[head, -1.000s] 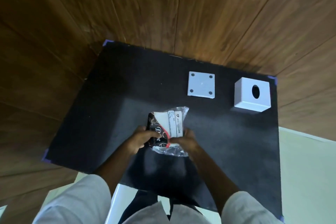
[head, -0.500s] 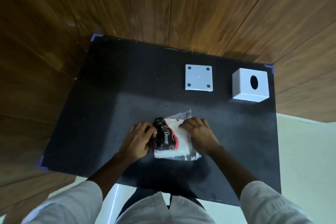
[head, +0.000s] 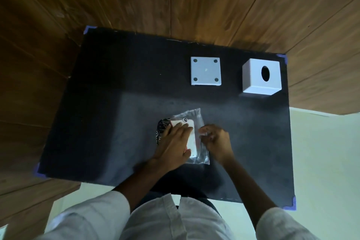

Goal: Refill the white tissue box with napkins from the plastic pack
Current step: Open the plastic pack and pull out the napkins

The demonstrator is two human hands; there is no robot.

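The clear plastic pack (head: 191, 118) of napkins lies flat on the black mat (head: 116, 115), with a black-and-white printed label at its left end. My left hand (head: 175, 143) presses flat on top of the pack. My right hand (head: 215, 140) pinches the pack's loose plastic at its right edge. The white tissue box (head: 262, 79) stands at the mat's far right, its oval hole facing up. Its flat white base plate (head: 206, 71), with a hole in each corner, lies apart to the left of the box.
The mat covers a small table and has purple tape at its corners (head: 282, 58). Wood panelling (head: 175, 0) surrounds the far and left sides. A pale floor (head: 323, 161) shows at the right. My white sleeves and shirt fill the bottom of the view.
The pack went from lifted in both hands to lying flat on the mat. My left hand moved onto its top and my right hand shifted to its right edge.
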